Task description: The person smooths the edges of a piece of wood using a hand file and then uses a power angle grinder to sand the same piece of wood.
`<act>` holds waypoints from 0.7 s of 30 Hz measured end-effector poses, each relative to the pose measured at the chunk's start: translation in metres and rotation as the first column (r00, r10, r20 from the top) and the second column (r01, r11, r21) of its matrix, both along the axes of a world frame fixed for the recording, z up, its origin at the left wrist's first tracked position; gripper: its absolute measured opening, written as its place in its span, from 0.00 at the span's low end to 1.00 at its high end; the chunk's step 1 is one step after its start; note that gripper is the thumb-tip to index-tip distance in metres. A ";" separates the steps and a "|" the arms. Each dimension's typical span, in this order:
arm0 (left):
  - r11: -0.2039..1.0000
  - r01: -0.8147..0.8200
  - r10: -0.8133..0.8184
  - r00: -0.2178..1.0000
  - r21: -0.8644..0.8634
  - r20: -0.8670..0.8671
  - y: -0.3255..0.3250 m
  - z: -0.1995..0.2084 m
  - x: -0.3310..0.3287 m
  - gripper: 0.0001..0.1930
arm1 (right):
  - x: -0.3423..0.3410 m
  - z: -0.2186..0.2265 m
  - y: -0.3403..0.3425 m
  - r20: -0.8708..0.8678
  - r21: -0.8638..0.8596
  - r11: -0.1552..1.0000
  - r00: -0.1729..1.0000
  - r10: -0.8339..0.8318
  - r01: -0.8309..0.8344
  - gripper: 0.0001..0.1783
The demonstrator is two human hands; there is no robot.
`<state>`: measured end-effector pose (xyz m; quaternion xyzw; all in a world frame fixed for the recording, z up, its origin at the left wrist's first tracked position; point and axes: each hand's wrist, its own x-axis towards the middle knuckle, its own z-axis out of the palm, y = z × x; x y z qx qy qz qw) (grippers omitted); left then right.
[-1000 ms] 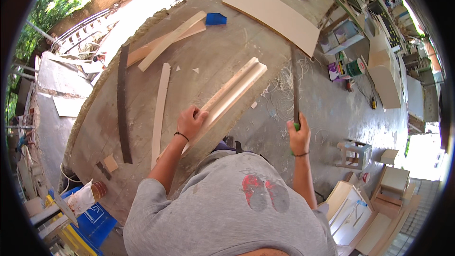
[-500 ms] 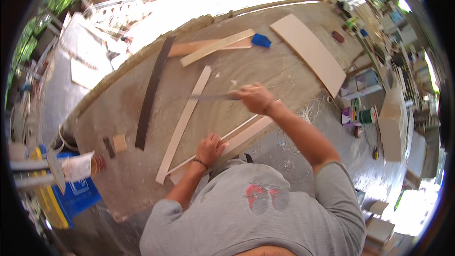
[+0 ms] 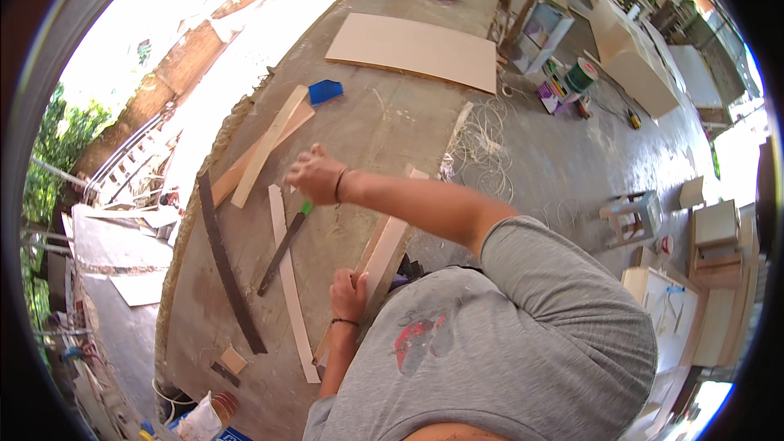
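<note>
My right hand (image 3: 317, 175) is over the bench with its fingers apart and nothing in it. Just below it lies a file (image 3: 286, 247), with a dark flat blade and a green handle, across a long pale wood strip (image 3: 291, 278). Close to my body, my left hand (image 3: 349, 294) has its fingers closed at the edge of a second pale strip (image 3: 385, 251), which lies along the near side of the bench. My left palm and part of that strip are hidden from view.
A dark strip (image 3: 229, 265) lies to the left. Two crossed wood strips (image 3: 273, 143) and a blue piece (image 3: 326, 91) are farther off. A wide pale panel (image 3: 412, 51) rests at the far side. Tangled white string (image 3: 482, 147) hangs at the bench's right edge.
My right hand has let go of the file, which now lies on the bench, and has moved left. The view has turned to the right. My left hand stays at the near strip.
</note>
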<state>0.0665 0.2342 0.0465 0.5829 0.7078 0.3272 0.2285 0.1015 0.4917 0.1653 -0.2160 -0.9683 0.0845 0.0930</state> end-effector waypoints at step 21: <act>0.967 0.233 -0.250 0.939 -0.099 -0.236 0.126 0.026 0.050 0.11 | 0.525 -0.271 -0.442 0.937 -0.196 -0.715 -0.088 -0.339 0.671 0.14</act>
